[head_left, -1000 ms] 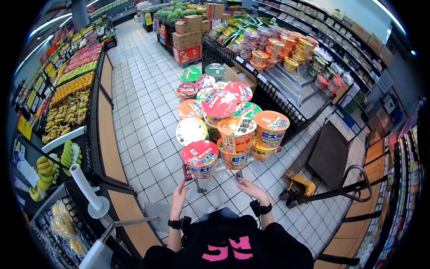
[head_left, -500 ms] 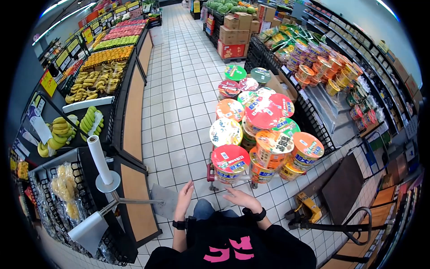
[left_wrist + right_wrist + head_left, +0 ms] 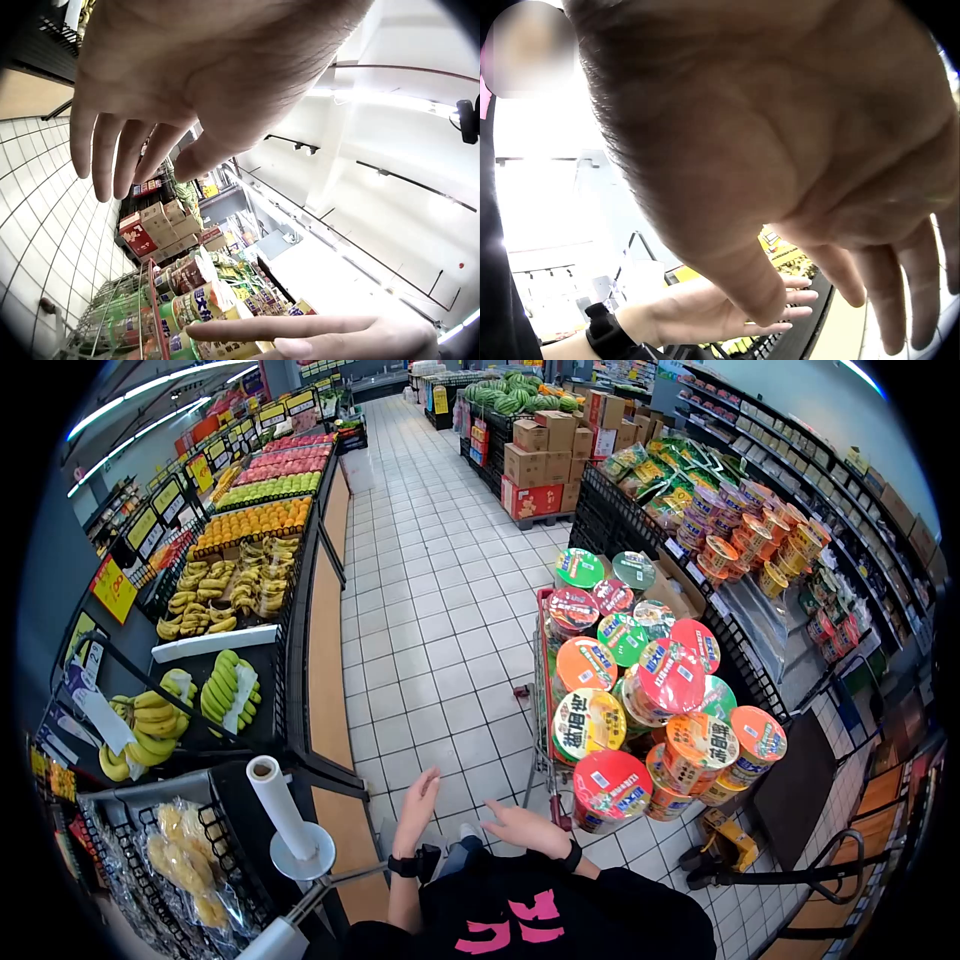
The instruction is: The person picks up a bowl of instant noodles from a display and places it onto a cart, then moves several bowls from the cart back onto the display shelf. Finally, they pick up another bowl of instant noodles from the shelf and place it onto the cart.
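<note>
Cart (image 3: 156,304) is ungripped; beside its near-left corner, left hand (image 3: 415,807) and right hand (image 3: 527,828) are held empty, fingers loosely extended. Handling seems paused; for gripping, reach would be required.

Bare left hand (image 3: 416,807): positioned in front of the torso, fingers directed forward, palm facing inward. The left wrist view shows its fingers straight and slightly separated. Bare right hand (image 3: 525,828): angled inward across the front of the torso, fingers directed toward the left hand. The right wrist view shows its fingers extended with gaps between them. The hands are near each other, apart. A black band (image 3: 404,866) encircles the left wrist; a second black band (image 3: 572,856) encircles the right wrist. Left forearm (image 3: 404,906): bare, extended forward.
</note>
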Motion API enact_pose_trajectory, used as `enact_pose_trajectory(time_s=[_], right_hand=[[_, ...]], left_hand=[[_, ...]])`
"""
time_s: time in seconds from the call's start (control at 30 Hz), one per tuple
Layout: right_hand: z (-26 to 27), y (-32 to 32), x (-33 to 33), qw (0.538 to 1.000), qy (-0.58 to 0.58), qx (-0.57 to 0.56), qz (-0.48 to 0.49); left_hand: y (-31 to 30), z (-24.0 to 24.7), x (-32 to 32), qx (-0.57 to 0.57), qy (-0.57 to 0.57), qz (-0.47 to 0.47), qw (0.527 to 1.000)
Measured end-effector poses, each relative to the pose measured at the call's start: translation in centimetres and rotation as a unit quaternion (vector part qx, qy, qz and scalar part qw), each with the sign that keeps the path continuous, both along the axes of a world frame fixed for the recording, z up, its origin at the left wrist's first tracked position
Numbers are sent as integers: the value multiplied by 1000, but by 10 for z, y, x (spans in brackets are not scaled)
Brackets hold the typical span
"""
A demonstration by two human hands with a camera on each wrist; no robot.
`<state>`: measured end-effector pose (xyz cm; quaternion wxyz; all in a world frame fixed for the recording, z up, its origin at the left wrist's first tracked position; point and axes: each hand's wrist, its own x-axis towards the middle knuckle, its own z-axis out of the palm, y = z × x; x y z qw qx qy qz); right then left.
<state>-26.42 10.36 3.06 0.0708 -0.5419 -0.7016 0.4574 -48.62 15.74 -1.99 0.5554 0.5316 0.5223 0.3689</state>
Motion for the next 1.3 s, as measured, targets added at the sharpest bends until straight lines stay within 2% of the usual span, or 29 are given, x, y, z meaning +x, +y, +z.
enact_pose_trajectory(time_s=[0.07, 0.17, 0.23, 0.27, 0.4, 0.43, 0.5, 0.57, 0.63, 0.9, 1.0, 1.1, 1.17, 1.27, 1.3], right_hand=[[0, 24, -31, 999, 10, 30, 5], [-2, 56, -61, 995, 64, 75, -5], [11, 77, -74, 994, 89, 59, -28], [23, 87, -77, 995, 94, 2, -46], [18, 123, -80, 979, 183, -7, -86], [14, 131, -79, 979, 181, -7, -93], [13, 148, -76, 943, 293, 11, -157], [18, 167, -71, 930, 315, -7, -187], [14, 189, -66, 899, 360, 25, -249], [20, 281, -17, 873, 381, 67, -297], [28, 319, 4, 846, 390, 90, -351], [37, 360, 25, 848, 370, 123, -359], [42, 379, 33, 840, 379, 113, -371], [37, 409, 44, 838, 377, 113, -379], [39, 418, 49, 833, 381, 117, -383]], left_hand=[[21, 13, -23, -7, 9, 30, 999], [48, 5, -49, 9, -1, 46, 999], [59, 5, -59, -13, -24, 48, 998], [66, 2, -64, -30, -28, 35, 999], [107, 0, -67, -43, -34, -1, 998], [120, 3, -64, -36, -39, -6, 999], [146, 9, -58, -32, -51, -19, 998], [173, 19, -50, -27, -62, -31, 997], [198, 34, -39, -21, -61, -49, 997], [322, 24, -1, -41, -46, -138, 989], [361, 21, 1, -58, 35, -199, 978], [398, 16, -12, -101, 82, -233, 964], [418, 0, -28, -98, 92, -221, 966], [444, 5, -42, -134, 34, -96, 986], [452, 4, -45, -137, 35, -99, 985]])
